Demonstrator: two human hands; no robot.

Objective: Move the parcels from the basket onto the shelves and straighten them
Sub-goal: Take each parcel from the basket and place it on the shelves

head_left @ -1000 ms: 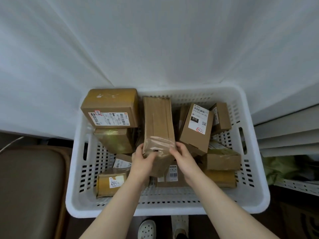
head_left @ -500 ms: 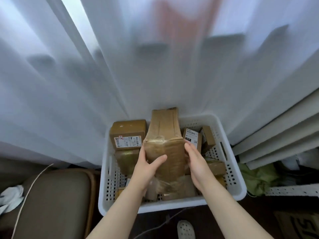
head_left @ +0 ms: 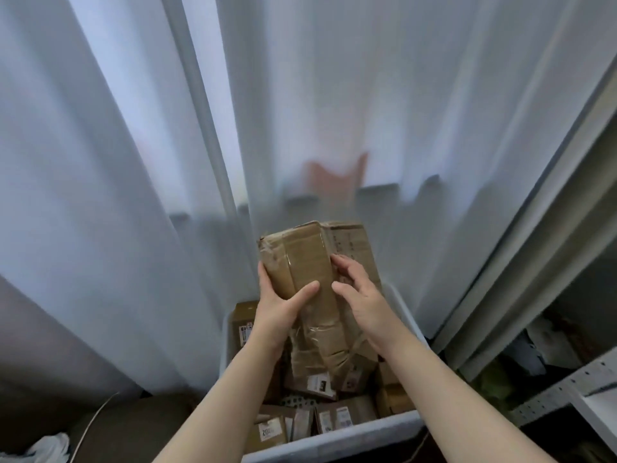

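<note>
**Taped parcel held in both hands over the basket**

A long brown cardboard parcel wrapped in clear tape (head_left: 310,282) is up above the white perforated plastic basket (head_left: 334,444), standing nearly on end and leaning a little to the left, with its lower end just over the basket's load. The left hand (head_left: 280,309) grips its left edge: the fingers curl round behind and the thumb lies pressed across the front face. The right hand (head_left: 360,295) holds the right side, its fingers bent against that edge and its thumb touching the front, close to the left thumb.

Inside the basket lie smaller brown cardboard boxes with white labels (head_left: 270,432), crowded together and partly hidden by the forearms. Behind the basket hangs a white pleated curtain (head_left: 133,162). To the right of the basket stands a white metal shelf with a punched upright (head_left: 567,389). To the left of the basket sits a brown cushioned seat (head_left: 133,429), with a thin white cable (head_left: 90,426) lying across it.
</note>
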